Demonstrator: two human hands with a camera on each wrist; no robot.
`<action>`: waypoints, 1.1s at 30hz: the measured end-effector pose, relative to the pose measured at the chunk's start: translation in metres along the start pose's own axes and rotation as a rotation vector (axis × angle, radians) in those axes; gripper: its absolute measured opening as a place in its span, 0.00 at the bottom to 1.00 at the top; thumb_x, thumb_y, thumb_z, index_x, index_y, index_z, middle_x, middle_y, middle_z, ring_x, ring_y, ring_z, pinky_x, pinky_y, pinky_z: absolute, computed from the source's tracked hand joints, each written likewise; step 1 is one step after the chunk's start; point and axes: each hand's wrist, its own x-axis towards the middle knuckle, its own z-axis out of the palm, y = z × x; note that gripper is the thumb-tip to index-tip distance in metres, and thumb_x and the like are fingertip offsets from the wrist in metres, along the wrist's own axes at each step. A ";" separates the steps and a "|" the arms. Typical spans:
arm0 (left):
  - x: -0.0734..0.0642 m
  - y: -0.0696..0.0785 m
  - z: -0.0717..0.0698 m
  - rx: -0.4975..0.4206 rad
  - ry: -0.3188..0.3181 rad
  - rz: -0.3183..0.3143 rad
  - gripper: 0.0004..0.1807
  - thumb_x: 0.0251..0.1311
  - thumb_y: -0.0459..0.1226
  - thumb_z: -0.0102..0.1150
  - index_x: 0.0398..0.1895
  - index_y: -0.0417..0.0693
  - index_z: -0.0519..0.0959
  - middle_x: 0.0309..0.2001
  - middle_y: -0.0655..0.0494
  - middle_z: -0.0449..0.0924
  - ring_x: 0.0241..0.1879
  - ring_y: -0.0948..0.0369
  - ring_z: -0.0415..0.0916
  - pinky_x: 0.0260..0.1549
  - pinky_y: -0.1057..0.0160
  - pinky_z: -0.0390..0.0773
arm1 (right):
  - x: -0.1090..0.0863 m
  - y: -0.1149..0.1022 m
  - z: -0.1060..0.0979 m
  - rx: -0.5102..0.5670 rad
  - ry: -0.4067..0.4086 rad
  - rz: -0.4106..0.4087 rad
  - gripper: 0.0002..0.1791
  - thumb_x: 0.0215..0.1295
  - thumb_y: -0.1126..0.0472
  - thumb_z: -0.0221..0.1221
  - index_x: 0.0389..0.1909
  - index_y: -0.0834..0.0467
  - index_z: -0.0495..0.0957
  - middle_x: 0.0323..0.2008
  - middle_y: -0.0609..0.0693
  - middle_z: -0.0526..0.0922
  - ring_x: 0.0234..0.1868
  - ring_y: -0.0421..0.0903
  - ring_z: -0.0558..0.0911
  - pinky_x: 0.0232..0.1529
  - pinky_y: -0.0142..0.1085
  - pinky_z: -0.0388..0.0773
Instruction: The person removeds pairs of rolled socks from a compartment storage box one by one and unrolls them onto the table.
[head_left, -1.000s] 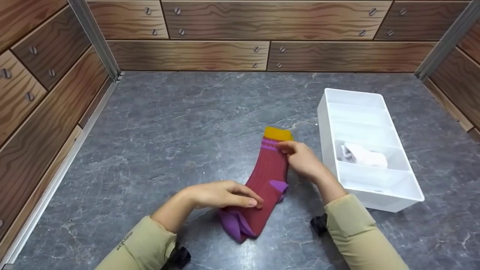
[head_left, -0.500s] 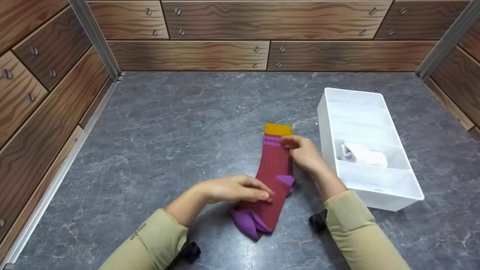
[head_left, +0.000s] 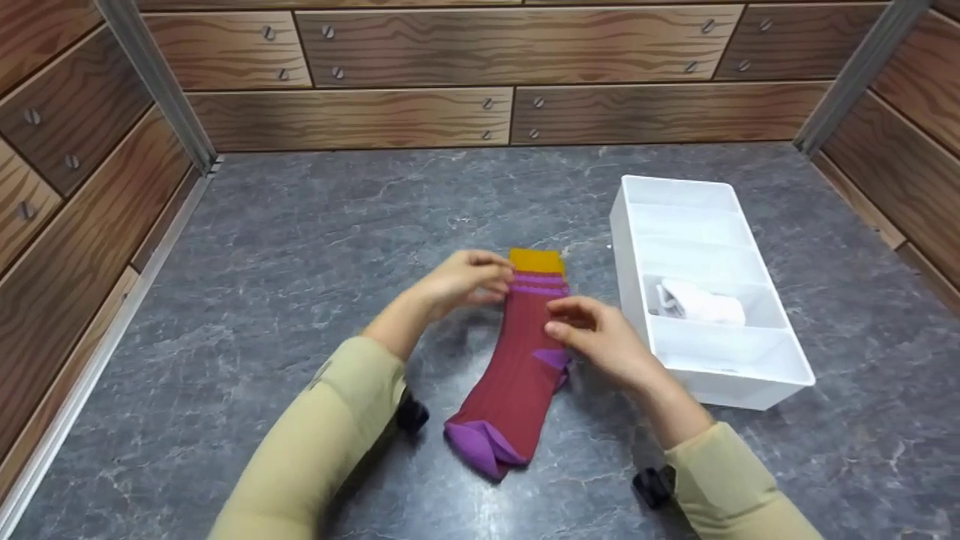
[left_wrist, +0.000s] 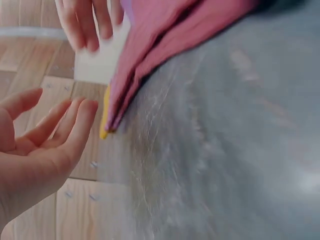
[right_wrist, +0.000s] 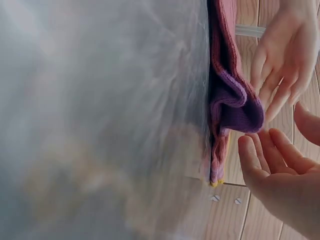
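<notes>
A pair of maroon socks [head_left: 517, 352], one laid on the other, lies on the grey tabletop with yellow cuffs [head_left: 537, 261] pointing away and purple toes nearest me. Two layers of knit show at the side in the left wrist view. My left hand [head_left: 469, 281] is beside the cuff on its left, fingers loosely bent; in the left wrist view that hand [left_wrist: 50, 145] holds nothing. On the other side, my right hand [head_left: 600, 337] hovers by the leg above the purple heel [right_wrist: 240, 110]. Its fingers are relaxed and grip nothing in the right wrist view.
A white divided box [head_left: 720, 390] stands to the right, close to my right hand. One of its compartments holds a folded white cloth item [head_left: 705, 304]. Wood-patterned walls [head_left: 345, 120] enclose the tabletop [head_left: 315, 217] at the back and sides.
My left hand has left the foot of the socks and moved forward to the cuff. My right hand has drawn back from the cuff toward the heel. The head view has shifted slightly.
</notes>
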 end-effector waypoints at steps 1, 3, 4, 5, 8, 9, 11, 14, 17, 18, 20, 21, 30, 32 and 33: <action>0.007 0.001 0.000 -0.008 0.036 0.002 0.20 0.65 0.30 0.52 0.58 0.29 0.70 0.53 0.33 0.73 0.47 0.49 0.75 0.51 0.57 0.76 | -0.003 0.000 -0.001 -0.028 0.006 -0.005 0.21 0.65 0.62 0.60 0.56 0.69 0.72 0.52 0.64 0.78 0.52 0.57 0.77 0.52 0.44 0.75; 0.018 0.001 -0.001 -0.019 0.098 0.004 0.20 0.65 0.29 0.52 0.58 0.29 0.70 0.53 0.35 0.73 0.44 0.52 0.75 0.52 0.57 0.76 | -0.007 0.001 -0.001 -0.081 0.017 -0.009 0.21 0.64 0.62 0.61 0.54 0.69 0.74 0.50 0.62 0.79 0.51 0.56 0.78 0.51 0.44 0.76; 0.024 0.000 -0.001 -0.025 0.123 0.003 0.20 0.65 0.29 0.51 0.59 0.29 0.70 0.52 0.36 0.73 0.44 0.53 0.74 0.52 0.57 0.75 | -0.009 0.001 -0.001 -0.102 0.020 -0.012 0.20 0.63 0.63 0.62 0.53 0.69 0.74 0.50 0.62 0.79 0.50 0.56 0.78 0.50 0.44 0.76; 0.028 0.000 -0.002 -0.025 0.143 0.000 0.19 0.65 0.29 0.51 0.59 0.29 0.70 0.52 0.38 0.73 0.43 0.54 0.74 0.53 0.57 0.75 | -0.011 0.002 -0.001 -0.125 0.022 -0.015 0.19 0.63 0.63 0.62 0.52 0.69 0.75 0.49 0.61 0.80 0.49 0.56 0.79 0.50 0.44 0.76; 0.039 -0.002 -0.002 -0.028 0.176 -0.017 0.20 0.65 0.28 0.50 0.60 0.29 0.69 0.51 0.41 0.72 0.44 0.54 0.72 0.54 0.58 0.74 | -0.015 0.002 0.000 -0.166 0.019 -0.026 0.18 0.62 0.64 0.63 0.50 0.68 0.76 0.47 0.61 0.80 0.47 0.55 0.80 0.46 0.42 0.78; 0.042 -0.003 -0.002 -0.028 0.180 -0.023 0.20 0.65 0.28 0.51 0.60 0.29 0.69 0.51 0.41 0.72 0.44 0.55 0.72 0.54 0.58 0.74 | -0.015 0.003 0.000 -0.171 0.017 -0.031 0.17 0.61 0.65 0.63 0.49 0.68 0.76 0.47 0.60 0.80 0.46 0.55 0.81 0.45 0.41 0.79; 0.047 -0.004 -0.002 -0.024 0.182 -0.031 0.21 0.64 0.27 0.51 0.60 0.30 0.69 0.53 0.41 0.72 0.44 0.55 0.72 0.53 0.59 0.74 | -0.015 0.003 0.000 -0.182 0.017 -0.051 0.15 0.61 0.66 0.63 0.47 0.68 0.77 0.45 0.60 0.81 0.45 0.56 0.82 0.44 0.41 0.79; 0.054 -0.006 0.000 -0.016 0.177 -0.032 0.22 0.63 0.25 0.52 0.61 0.30 0.68 0.54 0.40 0.71 0.44 0.56 0.72 0.52 0.61 0.75 | -0.015 0.003 0.000 -0.206 0.001 -0.073 0.12 0.61 0.66 0.63 0.45 0.66 0.79 0.43 0.59 0.82 0.42 0.54 0.83 0.42 0.41 0.80; 0.059 -0.008 0.003 0.027 0.199 -0.015 0.23 0.59 0.22 0.54 0.60 0.30 0.70 0.51 0.41 0.73 0.41 0.58 0.74 0.47 0.63 0.78 | -0.016 0.003 0.001 -0.271 -0.020 -0.083 0.10 0.59 0.66 0.64 0.42 0.63 0.81 0.40 0.56 0.83 0.38 0.50 0.84 0.39 0.40 0.79; 0.060 -0.009 0.004 0.048 0.211 -0.006 0.24 0.58 0.21 0.55 0.60 0.30 0.70 0.49 0.42 0.74 0.38 0.59 0.74 0.44 0.63 0.79 | -0.016 0.003 0.000 -0.292 -0.027 -0.082 0.10 0.59 0.66 0.64 0.42 0.62 0.82 0.40 0.56 0.83 0.37 0.49 0.84 0.38 0.39 0.79; 0.061 -0.010 0.004 0.083 0.238 0.012 0.24 0.56 0.19 0.56 0.58 0.30 0.72 0.43 0.44 0.74 0.34 0.60 0.74 0.39 0.65 0.80 | -0.015 0.003 0.002 -0.332 -0.031 -0.084 0.10 0.57 0.68 0.64 0.41 0.61 0.83 0.40 0.56 0.82 0.35 0.48 0.83 0.36 0.38 0.79; 0.062 -0.010 0.005 0.100 0.249 0.021 0.24 0.55 0.18 0.57 0.58 0.30 0.72 0.41 0.45 0.75 0.32 0.61 0.74 0.37 0.65 0.81 | -0.016 0.003 0.003 -0.346 -0.031 -0.085 0.10 0.57 0.69 0.64 0.40 0.61 0.83 0.40 0.56 0.82 0.35 0.48 0.83 0.36 0.38 0.79; 0.070 -0.010 0.010 0.070 0.301 0.062 0.20 0.54 0.17 0.58 0.51 0.28 0.76 0.35 0.44 0.79 0.30 0.59 0.77 0.37 0.63 0.82 | -0.011 0.003 0.000 -0.388 0.035 -0.050 0.10 0.54 0.74 0.62 0.38 0.63 0.83 0.36 0.55 0.84 0.35 0.49 0.83 0.38 0.41 0.79; 0.073 -0.010 0.012 0.055 0.319 0.081 0.17 0.54 0.18 0.58 0.49 0.28 0.77 0.34 0.43 0.79 0.29 0.60 0.77 0.36 0.63 0.82 | -0.009 0.003 -0.001 -0.404 0.069 -0.045 0.10 0.53 0.75 0.62 0.37 0.63 0.83 0.35 0.54 0.84 0.34 0.49 0.82 0.39 0.42 0.79; 0.075 -0.010 0.013 0.047 0.328 0.090 0.16 0.55 0.18 0.58 0.48 0.27 0.77 0.34 0.43 0.79 0.29 0.60 0.77 0.36 0.63 0.82 | -0.007 0.003 -0.001 -0.410 0.084 -0.042 0.10 0.53 0.75 0.61 0.36 0.63 0.83 0.35 0.54 0.84 0.34 0.49 0.82 0.40 0.43 0.78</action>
